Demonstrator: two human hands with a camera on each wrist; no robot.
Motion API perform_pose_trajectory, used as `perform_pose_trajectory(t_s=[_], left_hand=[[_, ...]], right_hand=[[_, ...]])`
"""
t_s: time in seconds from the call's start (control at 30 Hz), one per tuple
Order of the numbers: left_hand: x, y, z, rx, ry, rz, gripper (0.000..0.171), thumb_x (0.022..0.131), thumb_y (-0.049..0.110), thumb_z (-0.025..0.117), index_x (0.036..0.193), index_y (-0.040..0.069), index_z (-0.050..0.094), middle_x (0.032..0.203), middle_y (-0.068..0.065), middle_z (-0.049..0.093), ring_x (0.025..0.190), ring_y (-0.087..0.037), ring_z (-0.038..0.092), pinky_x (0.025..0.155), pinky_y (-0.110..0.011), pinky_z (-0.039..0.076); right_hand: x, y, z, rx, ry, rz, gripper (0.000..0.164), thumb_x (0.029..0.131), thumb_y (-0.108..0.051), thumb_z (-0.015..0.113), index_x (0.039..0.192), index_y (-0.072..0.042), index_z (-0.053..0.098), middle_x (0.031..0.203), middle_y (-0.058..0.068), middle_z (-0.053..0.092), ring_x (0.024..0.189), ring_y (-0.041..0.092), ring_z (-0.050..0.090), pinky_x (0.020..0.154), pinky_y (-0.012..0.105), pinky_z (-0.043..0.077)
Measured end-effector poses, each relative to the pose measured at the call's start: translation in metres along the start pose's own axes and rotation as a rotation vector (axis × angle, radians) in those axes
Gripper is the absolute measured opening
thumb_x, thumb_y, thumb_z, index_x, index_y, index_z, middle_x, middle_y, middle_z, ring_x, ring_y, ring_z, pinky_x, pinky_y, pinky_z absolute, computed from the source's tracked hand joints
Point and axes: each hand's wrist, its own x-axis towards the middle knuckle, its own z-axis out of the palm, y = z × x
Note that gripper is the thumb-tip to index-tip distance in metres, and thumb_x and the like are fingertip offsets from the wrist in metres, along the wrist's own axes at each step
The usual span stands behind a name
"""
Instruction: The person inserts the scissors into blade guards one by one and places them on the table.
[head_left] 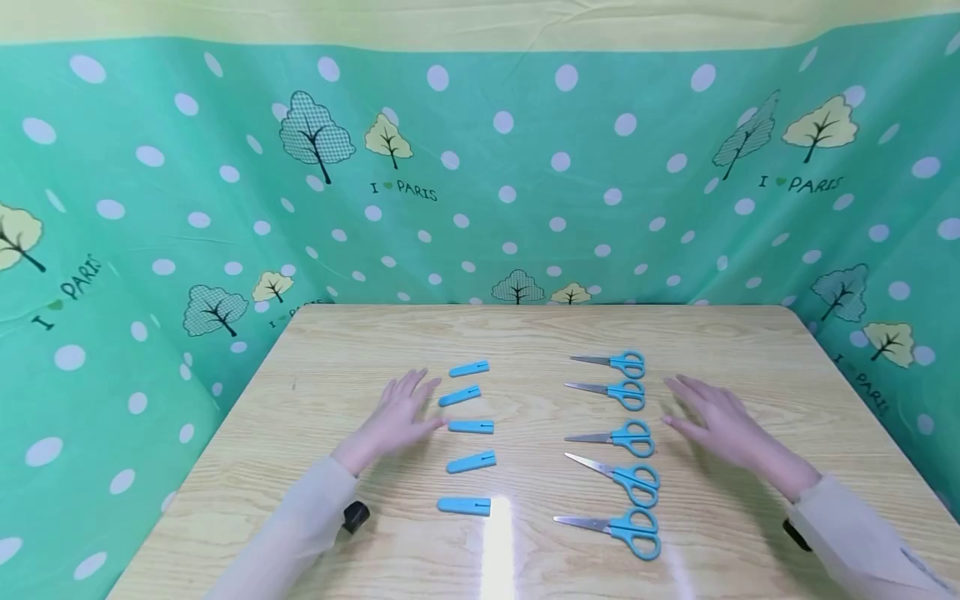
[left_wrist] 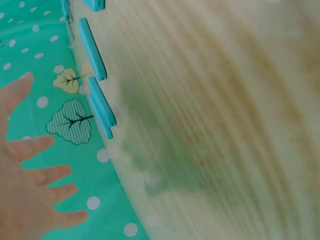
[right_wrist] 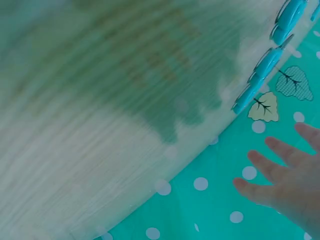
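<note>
Several blue scissor covers lie in a column left of the table's middle, from the far cover (head_left: pixel 468 368) to the near cover (head_left: pixel 463 506). Several scissors with blue handles form a second column to the right, blades pointing left; the far pair of scissors (head_left: pixel 617 362) and the near pair of scissors (head_left: pixel 617 525) mark its ends. My left hand (head_left: pixel 396 418) is just left of the covers, fingers spread, thumb close to the middle cover (head_left: pixel 471 427); whether they touch I cannot tell. Right of the scissors, my right hand (head_left: pixel 722 422) holds nothing, its fingers extended.
The wooden table (head_left: pixel 532 333) has its far edge against a green dotted curtain (head_left: pixel 465 150) printed with trees. A bright glare streak crosses the table's near middle. Dark wrist devices, such as the left wrist device (head_left: pixel 356 517), sit by both sleeves.
</note>
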Motion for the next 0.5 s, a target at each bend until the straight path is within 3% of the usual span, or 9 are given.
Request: perform_pose_trajectory(t_s=[0.3, 0.5], left_hand=[[0.019, -0.004, -0.002, -0.027, 0.009, 0.015, 0.062, 0.084, 0.04, 0.057, 0.131, 0.004, 0.04, 0.136, -0.022, 0.031, 0.126, -0.038, 0.024, 0.101, -0.055, 0.016], [0.032, -0.006, -0.003, -0.049, -0.001, -0.009, 0.059, 0.085, 0.035, 0.058, 0.131, 0.003, 0.039, 0.135, -0.022, 0.034, 0.124, -0.037, 0.028, 0.101, -0.054, 0.018]], right_hand=[[0.027, 0.012, 0.002, 0.02, 0.029, -0.047, 0.057, 0.088, -0.029, 0.053, 0.13, 0.006, 0.036, 0.127, 0.033, 0.036, 0.114, 0.049, 0.033, 0.092, 0.061, 0.025], [0.043, 0.016, 0.002, 0.059, 0.013, -0.037, 0.054, 0.089, -0.025, 0.053, 0.129, 0.007, 0.037, 0.127, 0.032, 0.038, 0.115, 0.048, 0.034, 0.094, 0.058, 0.027]])
